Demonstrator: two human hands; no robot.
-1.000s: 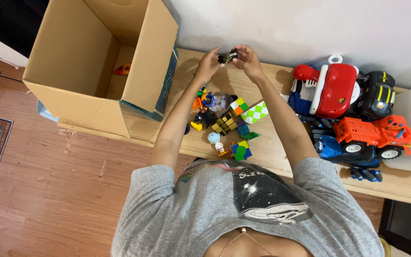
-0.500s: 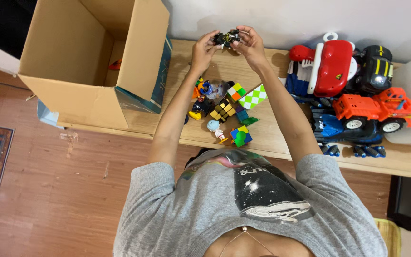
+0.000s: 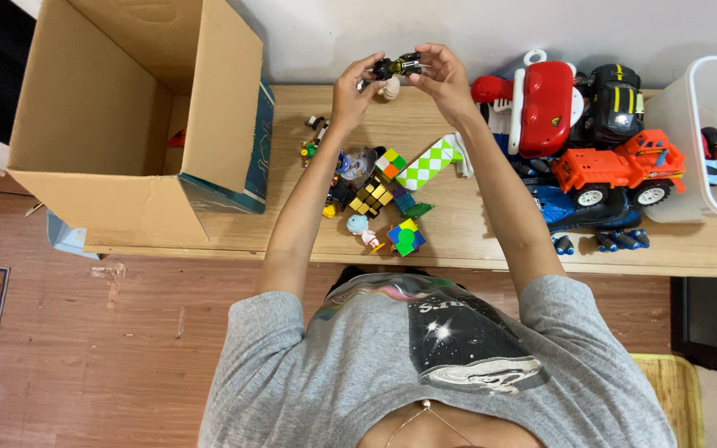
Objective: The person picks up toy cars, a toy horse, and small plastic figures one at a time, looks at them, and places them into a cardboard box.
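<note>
Above the wooden bench [image 3: 491, 236], left hand [image 3: 348, 87] and right hand [image 3: 441, 76] clamp a small toy car [image 3: 397, 65] lying sideways, end to end.

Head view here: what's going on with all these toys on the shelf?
A person in a grey shirt holds a small dark toy car up between the left hand and right hand, above a wooden shelf. Puzzle cubes and small figures lie scattered below the hands. An open cardboard box stands to the left; big toy vehicles and a white bin sit to the right.
</note>
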